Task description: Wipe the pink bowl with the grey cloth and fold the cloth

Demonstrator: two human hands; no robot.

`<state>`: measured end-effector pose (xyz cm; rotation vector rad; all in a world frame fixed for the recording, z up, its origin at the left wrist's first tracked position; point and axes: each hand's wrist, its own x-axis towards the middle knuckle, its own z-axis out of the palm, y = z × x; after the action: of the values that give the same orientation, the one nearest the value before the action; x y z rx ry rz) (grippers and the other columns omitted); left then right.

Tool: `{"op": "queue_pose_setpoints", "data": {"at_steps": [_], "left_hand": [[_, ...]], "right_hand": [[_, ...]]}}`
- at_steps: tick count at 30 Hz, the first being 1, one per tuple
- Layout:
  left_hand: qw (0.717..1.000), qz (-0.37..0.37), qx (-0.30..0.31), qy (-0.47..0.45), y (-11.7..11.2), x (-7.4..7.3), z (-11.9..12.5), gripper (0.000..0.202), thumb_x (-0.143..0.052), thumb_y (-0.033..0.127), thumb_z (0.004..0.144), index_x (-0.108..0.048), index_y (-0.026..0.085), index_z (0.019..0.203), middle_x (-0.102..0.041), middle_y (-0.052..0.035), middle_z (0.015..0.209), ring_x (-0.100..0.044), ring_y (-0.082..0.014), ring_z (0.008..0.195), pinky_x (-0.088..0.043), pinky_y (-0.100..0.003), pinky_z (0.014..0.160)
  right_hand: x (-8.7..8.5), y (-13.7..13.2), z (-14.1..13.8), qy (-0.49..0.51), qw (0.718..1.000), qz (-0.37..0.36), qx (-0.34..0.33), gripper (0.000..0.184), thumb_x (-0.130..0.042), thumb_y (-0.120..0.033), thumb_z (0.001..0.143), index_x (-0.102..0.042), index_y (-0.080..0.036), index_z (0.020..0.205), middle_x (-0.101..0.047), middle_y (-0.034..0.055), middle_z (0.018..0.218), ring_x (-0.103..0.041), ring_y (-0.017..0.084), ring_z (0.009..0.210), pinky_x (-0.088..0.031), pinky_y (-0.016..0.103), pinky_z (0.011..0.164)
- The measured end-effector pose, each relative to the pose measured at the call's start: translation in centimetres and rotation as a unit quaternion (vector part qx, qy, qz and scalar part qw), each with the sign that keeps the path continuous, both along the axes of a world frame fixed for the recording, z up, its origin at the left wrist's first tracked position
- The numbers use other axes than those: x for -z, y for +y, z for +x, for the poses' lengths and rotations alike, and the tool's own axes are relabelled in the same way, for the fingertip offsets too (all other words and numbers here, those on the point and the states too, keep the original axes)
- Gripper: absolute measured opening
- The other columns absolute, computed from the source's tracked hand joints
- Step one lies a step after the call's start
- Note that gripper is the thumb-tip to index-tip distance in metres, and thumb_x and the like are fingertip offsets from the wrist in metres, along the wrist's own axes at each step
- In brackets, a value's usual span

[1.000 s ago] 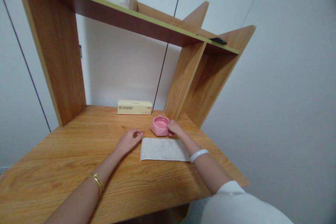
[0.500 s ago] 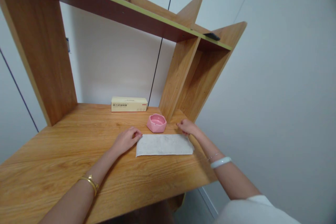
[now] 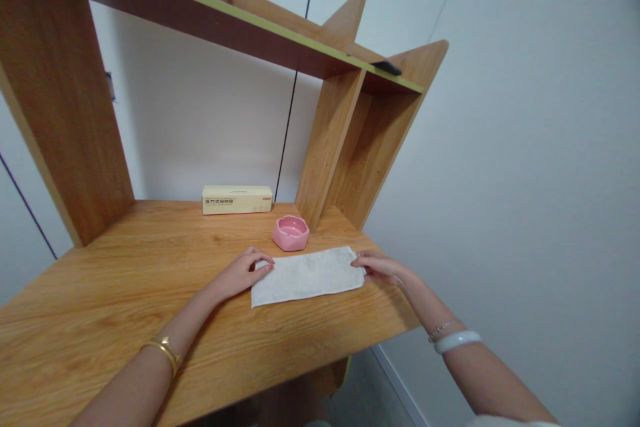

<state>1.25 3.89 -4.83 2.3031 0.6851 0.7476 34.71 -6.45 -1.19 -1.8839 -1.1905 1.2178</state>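
A folded white cloth (image 3: 307, 275) lies on the wooden desk, slightly tilted, its right end higher than its left. My left hand (image 3: 245, 272) is at the cloth's upper left corner, thumb and fingers closed on the edge. At the opposite end my right hand (image 3: 377, 265) pinches the cloth's right edge between thumb and fingers. Just behind the cloth stands a pink faceted ashtray (image 3: 291, 235), touched by neither hand.
A cream-coloured long box (image 3: 237, 201) with printed lettering stands at the back of the desk (image 3: 165, 267). Wooden shelf uprights (image 3: 330, 147) rise behind on the right. Overhead, a shelf (image 3: 250, 30) carries clear plastic and a dark flat object (image 3: 387, 67). A white wall borders the right side.
My right hand has come down from the cloth's upper right corner to grip its right edge. The cloth has turned slightly, its left end nearer me. The view has shifted a little.
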Motion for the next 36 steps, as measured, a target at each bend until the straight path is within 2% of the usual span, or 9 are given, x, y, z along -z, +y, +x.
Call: {"op": "queue_pose_setpoints", "data": {"at_steps": [4, 8, 11, 14, 18, 25, 28, 31, 36], "left_hand": [[1.0, -0.01, -0.008, 0.012, -0.3, -0.2, 0.4, 0.031, -0.052, 0.043, 0.077, -0.065, 0.018, 0.089, -0.054, -0.0039, 0.083, -0.05, -0.0147, 0.073, -0.042, -0.027, 0.069], [0.999, 0.035, -0.024, 0.001, -0.6, -0.4, 0.7, 0.022, -0.057, 0.034, 0.074, -0.064, 0.019, 0.089, -0.054, -0.0052, 0.092, -0.05, -0.0175, 0.085, -0.041, -0.031, 0.079], [0.997, 0.073, -0.004, -0.004, -1.2, -0.8, 0.9, 0.02, -0.052, 0.032, 0.078, -0.064, 0.023, 0.091, -0.056, -0.0042, 0.099, -0.048, -0.0195, 0.097, -0.035, -0.035, 0.089], [0.995, 0.075, 0.044, 0.052, -1.8, -0.9, 1.1, 0.021, -0.05, 0.03, 0.079, -0.064, 0.025, 0.094, -0.059, -0.0027, 0.1, -0.048, -0.0201, 0.099, -0.032, -0.037, 0.09], [0.993, 0.068, 0.048, 0.082, -1.8, -0.4, 1.2, 0.021, -0.051, 0.027, 0.077, -0.065, 0.025, 0.092, -0.06, -0.0035, 0.1, -0.049, -0.0208, 0.098, -0.032, -0.037, 0.089], [0.998, 0.05, -0.025, 0.028, -0.8, -0.5, 0.6, 0.019, -0.047, 0.023, 0.076, -0.064, 0.02, 0.083, -0.062, -0.0036, 0.092, -0.05, -0.0196, 0.092, -0.035, -0.035, 0.086], [0.998, 0.039, -0.035, 0.023, -0.9, -0.7, 0.7, 0.02, -0.045, 0.024, 0.078, -0.064, 0.019, 0.08, -0.062, -0.0037, 0.089, -0.051, -0.0193, 0.091, -0.035, -0.034, 0.085], [0.998, 0.035, -0.046, 0.0, -1.2, -0.9, 0.9, 0.021, -0.045, 0.028, 0.079, -0.064, 0.019, 0.081, -0.063, -0.0037, 0.09, -0.052, -0.0191, 0.091, -0.036, -0.034, 0.085], [0.999, 0.015, -0.052, 0.005, -1.2, -0.8, 1.1, 0.024, -0.046, 0.033, 0.079, -0.064, 0.018, 0.082, -0.065, -0.0046, 0.086, -0.054, -0.0198, 0.086, -0.038, -0.033, 0.081]], "right_hand": [[-1.1, -1.3, 0.2, 0.038, 0.998, -0.004, 0.048, 0.019, -0.061, -0.025, 0.063, -0.049, -0.017, 0.074, -0.054, -0.0039, 0.059, -0.054, 0.008, 0.053, -0.047, 0.019, 0.051], [-1.7, -1.3, -0.1, -0.107, 0.987, 0.013, 0.119, 0.016, -0.057, -0.016, 0.064, -0.044, -0.018, 0.074, -0.047, -0.007, 0.05, -0.045, 0.008, 0.044, -0.035, 0.017, 0.04], [-2.2, -0.7, -1.8, -0.224, 0.961, 0.097, 0.133, 0.024, -0.056, -0.011, 0.061, -0.041, -0.019, 0.078, -0.048, -0.0064, 0.056, -0.045, 0.008, 0.049, -0.031, 0.018, 0.043], [-3.1, -0.3, -5.6, -0.355, 0.909, 0.201, 0.079, 0.022, -0.053, -0.012, 0.063, -0.042, -0.019, 0.08, -0.052, -0.0037, 0.066, -0.047, 0.01, 0.058, -0.031, 0.02, 0.051], [-3.9, -0.1, -12.3, -0.414, 0.885, 0.214, -0.008, 0.023, -0.05, -0.017, 0.067, -0.045, -0.02, 0.09, -0.055, -0.0018, 0.07, -0.05, 0.012, 0.06, -0.026, 0.022, 0.052], [-1.0, -0.1, -19.3, -0.452, 0.857, 0.19, -0.159, 0.026, -0.05, -0.02, 0.072, -0.047, -0.02, 0.097, -0.062, 0.004, 0.082, -0.058, 0.019, 0.075, -0.031, 0.025, 0.057], [-0.4, -0.5, -19.9, -0.433, 0.863, 0.186, -0.181, 0.033, -0.057, -0.033, 0.071, -0.049, -0.018, 0.1, -0.063, 0.0068, 0.087, -0.058, 0.021, 0.079, -0.034, 0.027, 0.061], [-1.5, -1.1, -18.9, -0.407, 0.874, 0.223, -0.147, 0.034, -0.053, -0.044, 0.075, -0.052, -0.018, 0.097, -0.063, 0.0064, 0.086, -0.057, 0.02, 0.079, -0.035, 0.027, 0.063], [-3.3, -2.0, -14.5, -0.4, 0.88, 0.242, -0.085, 0.015, -0.046, -0.025, 0.08, -0.057, -0.017, 0.087, -0.056, 0.0009, 0.066, -0.052, 0.014, 0.066, -0.033, 0.023, 0.058]]}}
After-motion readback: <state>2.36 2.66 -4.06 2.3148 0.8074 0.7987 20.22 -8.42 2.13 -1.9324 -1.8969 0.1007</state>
